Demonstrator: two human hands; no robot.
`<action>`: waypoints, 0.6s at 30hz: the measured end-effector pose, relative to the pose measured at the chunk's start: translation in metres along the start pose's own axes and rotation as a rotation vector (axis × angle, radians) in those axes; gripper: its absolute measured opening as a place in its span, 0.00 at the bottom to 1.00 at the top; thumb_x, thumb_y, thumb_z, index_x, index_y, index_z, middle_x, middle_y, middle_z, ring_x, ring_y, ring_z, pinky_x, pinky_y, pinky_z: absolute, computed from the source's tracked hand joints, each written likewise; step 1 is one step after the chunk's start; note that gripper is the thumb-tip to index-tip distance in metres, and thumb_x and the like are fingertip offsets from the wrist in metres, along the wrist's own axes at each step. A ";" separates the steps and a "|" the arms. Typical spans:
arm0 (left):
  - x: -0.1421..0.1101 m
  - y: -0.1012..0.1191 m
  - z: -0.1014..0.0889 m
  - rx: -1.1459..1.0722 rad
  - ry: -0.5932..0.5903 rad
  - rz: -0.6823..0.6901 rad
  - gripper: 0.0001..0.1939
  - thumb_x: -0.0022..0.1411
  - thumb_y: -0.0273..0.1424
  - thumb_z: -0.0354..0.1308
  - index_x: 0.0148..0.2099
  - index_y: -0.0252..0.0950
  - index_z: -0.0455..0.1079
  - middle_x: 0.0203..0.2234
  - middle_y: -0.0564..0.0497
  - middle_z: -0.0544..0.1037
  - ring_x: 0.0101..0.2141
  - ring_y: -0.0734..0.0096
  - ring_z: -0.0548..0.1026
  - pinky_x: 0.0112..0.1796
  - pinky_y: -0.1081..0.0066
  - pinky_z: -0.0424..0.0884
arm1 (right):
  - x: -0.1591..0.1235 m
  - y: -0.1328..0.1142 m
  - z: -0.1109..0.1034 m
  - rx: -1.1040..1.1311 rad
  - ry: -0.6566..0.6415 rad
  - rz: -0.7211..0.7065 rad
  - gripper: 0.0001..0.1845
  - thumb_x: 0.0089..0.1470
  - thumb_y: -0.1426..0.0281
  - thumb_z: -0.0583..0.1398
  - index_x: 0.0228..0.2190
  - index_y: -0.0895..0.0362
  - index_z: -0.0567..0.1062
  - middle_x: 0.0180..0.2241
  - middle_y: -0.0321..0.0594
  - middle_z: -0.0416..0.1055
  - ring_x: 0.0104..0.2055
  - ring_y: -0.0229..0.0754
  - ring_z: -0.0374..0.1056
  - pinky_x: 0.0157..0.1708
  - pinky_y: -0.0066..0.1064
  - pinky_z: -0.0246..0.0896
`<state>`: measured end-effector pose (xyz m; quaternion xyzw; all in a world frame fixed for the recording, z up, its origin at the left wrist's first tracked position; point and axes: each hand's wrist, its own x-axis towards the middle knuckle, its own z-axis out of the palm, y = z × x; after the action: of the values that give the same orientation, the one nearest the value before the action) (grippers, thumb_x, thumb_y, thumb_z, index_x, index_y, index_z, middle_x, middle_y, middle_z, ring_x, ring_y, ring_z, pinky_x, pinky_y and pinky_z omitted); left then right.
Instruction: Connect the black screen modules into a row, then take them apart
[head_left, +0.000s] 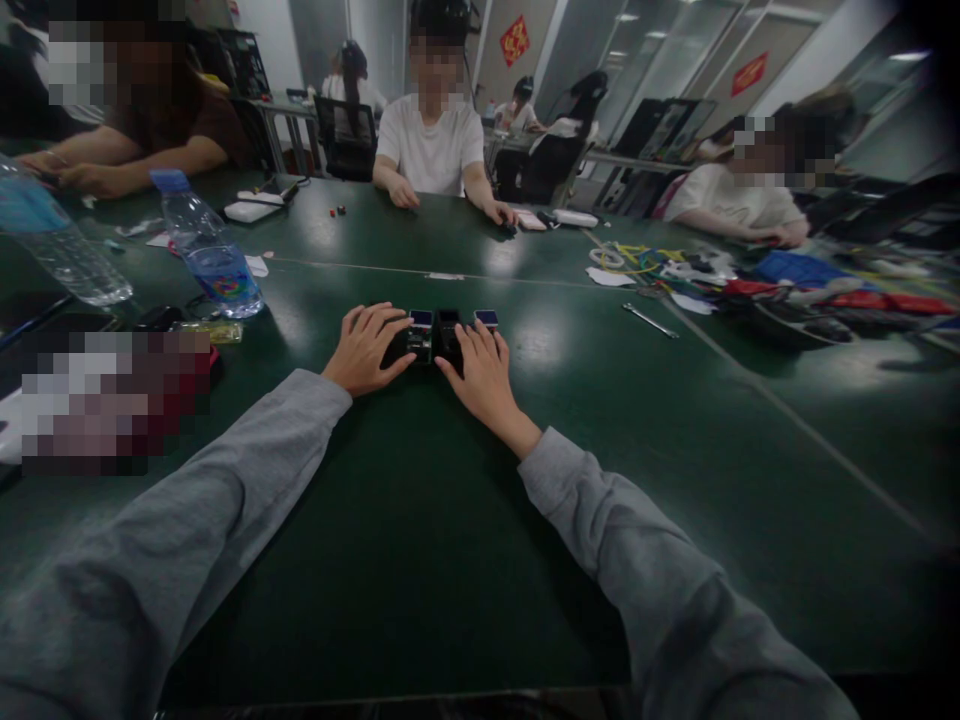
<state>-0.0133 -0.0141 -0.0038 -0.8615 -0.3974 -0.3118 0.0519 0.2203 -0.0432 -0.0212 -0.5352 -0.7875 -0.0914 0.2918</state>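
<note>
Two small black boxes stand side by side on the dark green table, in front of me. My left hand (369, 348) has its fingers over the left black box (420, 345), with the thumb at its near edge. Around the right black box (448, 325) curl the fingers and thumb of my right hand (486, 372). A small pale-framed dark panel (420, 318) shows by my left fingertips, and a similar panel (486, 318) lies just beyond my right fingers. My hands cover much of both boxes, so their exact kind is unclear.
Two plastic water bottles stand at left, the nearer one (214, 250) tilted in view. A wrench (650, 320) lies at right, before a pile of cables and cloth (795, 290). Across the green table (420, 560) sits a person in a white shirt (431, 140); others sit nearby.
</note>
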 end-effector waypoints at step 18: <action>0.006 0.014 0.005 0.030 0.008 0.004 0.18 0.68 0.41 0.50 0.56 0.43 0.69 0.53 0.45 0.74 0.55 0.53 0.68 0.56 0.47 0.57 | -0.002 -0.004 -0.003 -0.001 -0.037 -0.011 0.26 0.66 0.64 0.49 0.62 0.57 0.58 0.61 0.53 0.56 0.66 0.58 0.47 0.62 0.58 0.46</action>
<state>0.0021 -0.0177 -0.0025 -0.8601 -0.4001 -0.3094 0.0669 0.2188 -0.0475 -0.0189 -0.5328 -0.7955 -0.0835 0.2764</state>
